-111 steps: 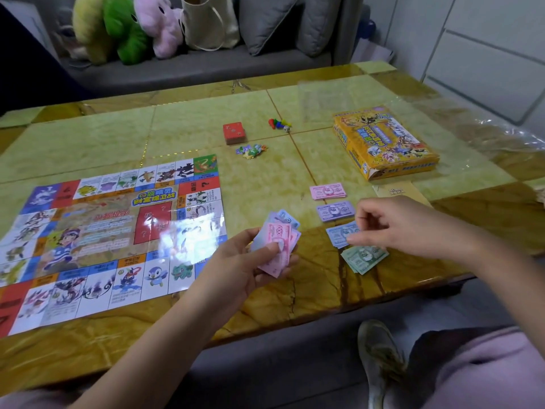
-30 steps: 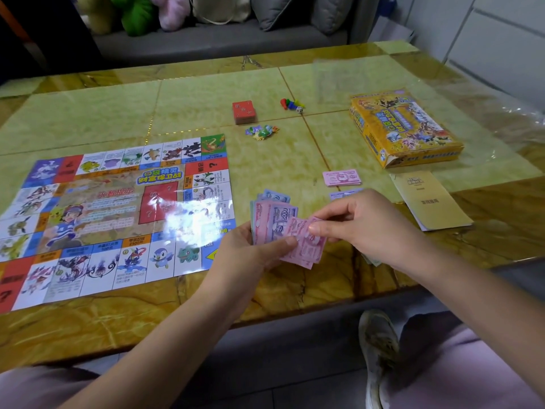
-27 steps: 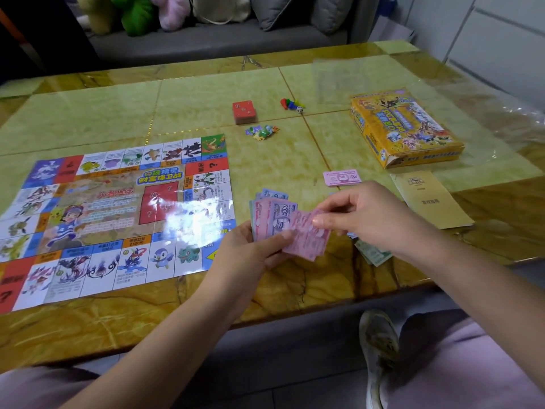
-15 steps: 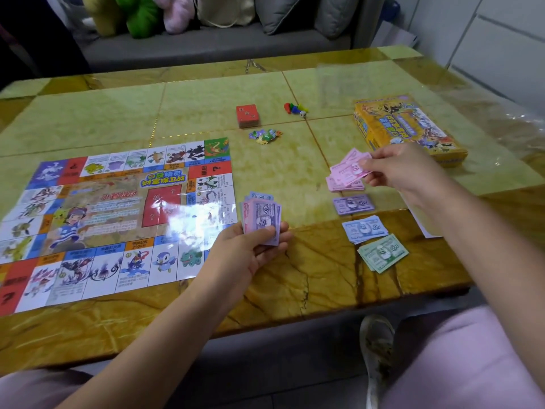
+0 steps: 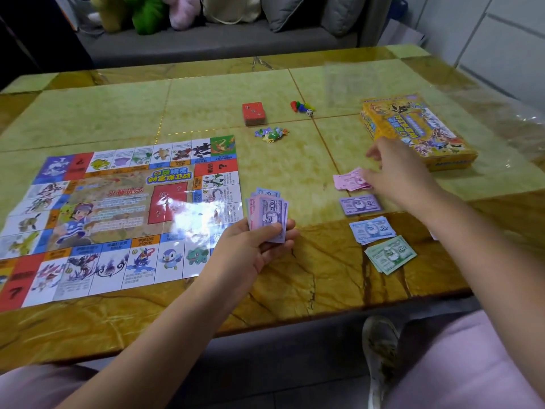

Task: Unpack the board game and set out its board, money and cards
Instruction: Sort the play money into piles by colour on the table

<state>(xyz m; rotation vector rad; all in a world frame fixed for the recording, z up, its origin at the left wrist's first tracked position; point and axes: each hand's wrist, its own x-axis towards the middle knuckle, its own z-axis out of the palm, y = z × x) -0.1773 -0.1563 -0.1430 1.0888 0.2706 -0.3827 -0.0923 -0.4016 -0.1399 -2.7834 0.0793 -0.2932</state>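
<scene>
The game board lies unfolded on the left of the table. My left hand grips a fanned stack of play money, a purple bill on top, just right of the board. My right hand rests with fingers spread on the right edge of the pink money pile, whose bills lie flat on the table. Below it sit a purple pile, a blue pile and a green pile. A red card deck stands behind the board.
The yellow game box lies at the right, just behind my right hand. Coloured pawns, a die and a heap of small cut-out pieces sit mid-table. Clear plastic wrap lies at the far right. A sofa stands beyond.
My right hand pulled pink bills out of the stack in my left hand, carried them right and away, and laid them on the pink pile. The left hand's stack is thinner.
</scene>
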